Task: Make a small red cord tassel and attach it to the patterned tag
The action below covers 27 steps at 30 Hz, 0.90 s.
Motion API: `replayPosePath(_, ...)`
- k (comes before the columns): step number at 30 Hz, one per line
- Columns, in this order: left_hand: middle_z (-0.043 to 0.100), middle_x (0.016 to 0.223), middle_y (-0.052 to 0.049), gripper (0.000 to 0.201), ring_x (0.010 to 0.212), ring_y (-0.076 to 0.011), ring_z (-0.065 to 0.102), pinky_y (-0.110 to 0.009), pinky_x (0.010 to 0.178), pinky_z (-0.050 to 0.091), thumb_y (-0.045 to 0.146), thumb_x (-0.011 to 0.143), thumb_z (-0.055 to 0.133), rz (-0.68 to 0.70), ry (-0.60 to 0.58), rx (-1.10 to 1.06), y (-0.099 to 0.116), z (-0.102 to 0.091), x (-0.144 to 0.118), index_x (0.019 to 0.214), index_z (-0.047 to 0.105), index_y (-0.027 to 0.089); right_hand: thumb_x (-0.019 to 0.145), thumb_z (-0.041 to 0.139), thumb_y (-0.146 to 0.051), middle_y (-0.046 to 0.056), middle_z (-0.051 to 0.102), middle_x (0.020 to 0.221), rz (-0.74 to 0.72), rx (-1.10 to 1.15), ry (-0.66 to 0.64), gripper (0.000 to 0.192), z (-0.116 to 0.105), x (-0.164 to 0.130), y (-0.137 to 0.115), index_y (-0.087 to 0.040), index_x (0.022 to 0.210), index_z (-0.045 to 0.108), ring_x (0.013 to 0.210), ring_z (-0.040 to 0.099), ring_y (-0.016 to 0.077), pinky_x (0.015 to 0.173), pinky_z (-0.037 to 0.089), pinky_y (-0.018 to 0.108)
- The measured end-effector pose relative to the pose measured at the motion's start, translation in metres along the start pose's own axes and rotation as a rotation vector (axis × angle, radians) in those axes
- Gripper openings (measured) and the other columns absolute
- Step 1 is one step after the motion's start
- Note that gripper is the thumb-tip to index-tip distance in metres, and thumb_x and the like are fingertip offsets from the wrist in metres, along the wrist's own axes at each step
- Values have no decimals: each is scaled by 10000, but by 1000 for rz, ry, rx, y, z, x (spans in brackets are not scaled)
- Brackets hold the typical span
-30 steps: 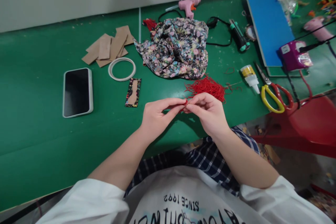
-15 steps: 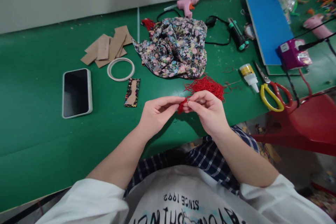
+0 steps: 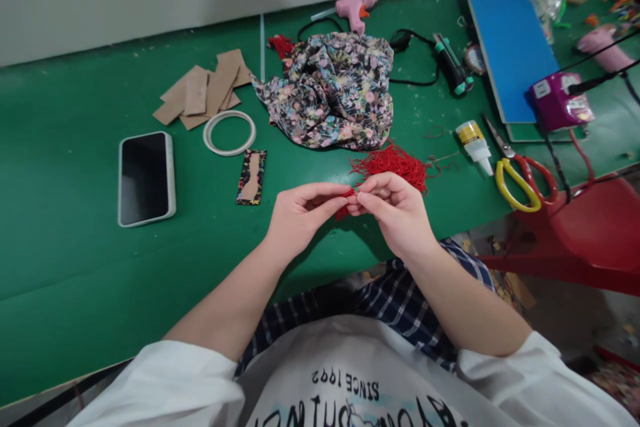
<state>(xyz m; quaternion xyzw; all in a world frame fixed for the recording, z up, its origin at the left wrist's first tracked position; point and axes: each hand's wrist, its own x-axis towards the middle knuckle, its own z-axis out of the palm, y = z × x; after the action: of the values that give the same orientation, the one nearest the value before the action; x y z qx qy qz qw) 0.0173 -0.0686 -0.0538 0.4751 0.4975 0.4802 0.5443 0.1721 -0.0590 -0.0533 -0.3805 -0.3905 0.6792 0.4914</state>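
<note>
Red thread bit [image 3: 344,203] sits pinched between left hand [image 3: 299,217] and right hand [image 3: 397,210], just above the green table [image 3: 75,267]. Tangled red thread pile [image 3: 393,163] lies just behind. White shirt [image 3: 350,380] says "SINCE 1992"

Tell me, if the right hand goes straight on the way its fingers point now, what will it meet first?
The right hand points leftward, so it would probably first meet the left hand, whose fingertips already pinch the same small red thread bundle.
</note>
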Motion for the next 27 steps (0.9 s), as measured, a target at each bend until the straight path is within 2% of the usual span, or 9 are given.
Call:
replayPosePath(9,723,811,-34,201,732,-158,671,-238,682,546,312,697,706,8,9,33,0,0,1,855,718,187,724,678,-223,-42,680,688,8,-32,16,99,0,-1,0,-200,787,605,634,661,81,652,573,213)
replayPosePath(15,721,792,-11,151,704,-124,662,-196,664,530,286,702,705,25,27,-2,-2,0,1,828,718,203,719,683,-221,-44,672,680,-16,-54,14,100,1,-1,-1,-206,779,606,639,658,83,635,568,209)
replayPosePath(22,710,767,-4,136,667,-105,644,-183,630,517,263,702,697,28,51,2,0,2,0,815,701,188,739,657,-246,-35,645,708,-107,-267,54,77,2,-5,-3,-222,797,613,608,617,73,527,525,177)
replayPosePath(27,687,725,10,121,614,-86,619,-172,591,503,247,694,698,42,74,20,2,3,-2,789,671,176,755,637,-240,-18,648,803,-222,-438,55,99,2,-7,-2,-248,853,637,690,620,97,564,535,211)
